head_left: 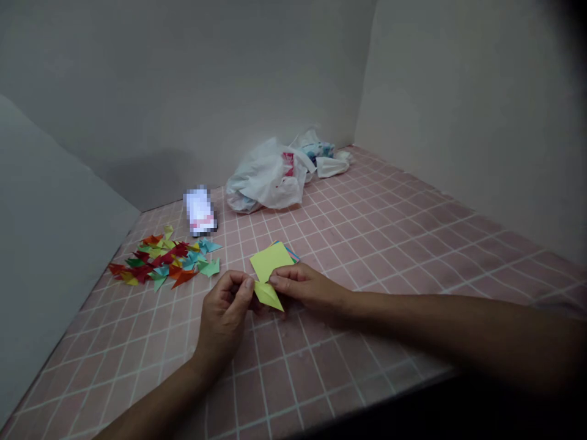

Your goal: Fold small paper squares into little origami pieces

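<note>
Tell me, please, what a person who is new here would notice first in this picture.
Probably the two hands at the centre: the left hand and right hand pinch a folded yellow-green paper piece over the pink grid tabletop. To the left lies a pile of colourful folded pieces. At the back sits a crumpled white plastic bag.

Folded pieces (pixel 167 260) lie left of paper stack (pixel 273 259); bag (pixel 268 177) behind.

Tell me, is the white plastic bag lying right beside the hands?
No, the white plastic bag lies far back near the wall corner, while both hands hold a folded yellow paper near the front.
</note>
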A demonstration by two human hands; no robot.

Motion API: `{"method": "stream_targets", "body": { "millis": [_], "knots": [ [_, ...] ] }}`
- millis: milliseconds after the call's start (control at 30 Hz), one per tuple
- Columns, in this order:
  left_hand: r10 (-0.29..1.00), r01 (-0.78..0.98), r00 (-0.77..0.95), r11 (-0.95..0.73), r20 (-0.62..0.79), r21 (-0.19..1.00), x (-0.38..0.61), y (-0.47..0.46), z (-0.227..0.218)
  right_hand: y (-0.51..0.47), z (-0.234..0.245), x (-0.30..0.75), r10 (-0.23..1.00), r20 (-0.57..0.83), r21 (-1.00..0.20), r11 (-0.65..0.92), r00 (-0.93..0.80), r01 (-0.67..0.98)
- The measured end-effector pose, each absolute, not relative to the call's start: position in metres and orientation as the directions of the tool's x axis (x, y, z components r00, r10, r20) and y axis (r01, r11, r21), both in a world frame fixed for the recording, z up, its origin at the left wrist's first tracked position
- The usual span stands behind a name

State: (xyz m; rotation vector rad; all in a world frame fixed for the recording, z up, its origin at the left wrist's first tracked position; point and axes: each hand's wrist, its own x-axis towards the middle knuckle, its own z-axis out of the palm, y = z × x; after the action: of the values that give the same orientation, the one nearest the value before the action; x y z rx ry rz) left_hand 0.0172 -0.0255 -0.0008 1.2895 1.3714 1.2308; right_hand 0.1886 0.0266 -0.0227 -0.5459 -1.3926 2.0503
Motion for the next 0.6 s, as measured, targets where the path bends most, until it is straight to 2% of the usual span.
{"method": "stream_targets", "body": {
  "millis": [267, 433, 600],
  "knots": [
    [0.989, 0.135, -0.123, -0.064, 0.081, 0.989, 0.0178, -0.0247, -0.0026, 0.0265, -0.0221, 0.189, 0.674, -0.016, -0.942, -0.257, -0.739, -0.214],
    [0.99, 0.208, -0.087, -0.094, 0.114, 0.974, 0.0184, -0.0253, -0.0015, 0.0268, -0.024, 0.1887, 0.664, 0.013, -0.953, -0.217, -0.748, -0.209],
    [0.989, 0.205, -0.093, -0.09, 0.111, 0.975, 0.0202, -0.0259, -0.0019, 0.0258, -0.0219, 0.1887, 0.68, -0.02, -0.964, -0.207, -0.733, -0.166]
  ]
}}
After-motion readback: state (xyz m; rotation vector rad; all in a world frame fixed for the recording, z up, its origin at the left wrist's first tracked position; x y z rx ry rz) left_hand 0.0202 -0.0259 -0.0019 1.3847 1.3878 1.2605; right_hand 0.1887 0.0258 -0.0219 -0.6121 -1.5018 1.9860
